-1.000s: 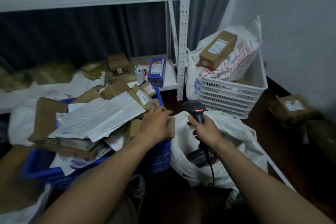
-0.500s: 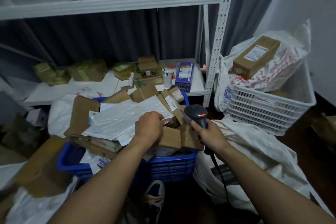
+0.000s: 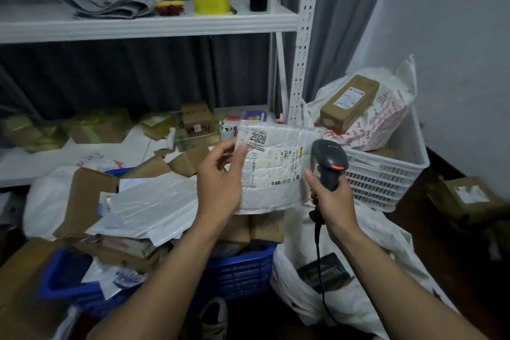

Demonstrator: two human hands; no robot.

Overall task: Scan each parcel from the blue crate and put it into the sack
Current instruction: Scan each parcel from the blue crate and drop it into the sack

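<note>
My left hand (image 3: 220,179) holds a white padded parcel (image 3: 273,171) upright above the blue crate (image 3: 237,270), thumb on its printed label. My right hand (image 3: 329,201) grips a black barcode scanner (image 3: 329,161) just right of the parcel, its red light lit and its cable hanging down. The crate is heaped with brown boxes and a large white mailer (image 3: 154,204). The white sack (image 3: 358,284) lies open on the floor to the right of the crate, with a dark packet (image 3: 323,272) inside.
A white basket (image 3: 386,182) with a bagged brown box (image 3: 349,103) stands at the right by the wall. White shelving (image 3: 138,22) behind holds tape rolls and small boxes. A brown parcel (image 3: 469,196) lies on the dark floor at far right. My shoe (image 3: 214,317) shows below the crate.
My left hand has lifted the white padded parcel out of the crate's pile and turned its label toward me. The scanner hand has risen next to it.
</note>
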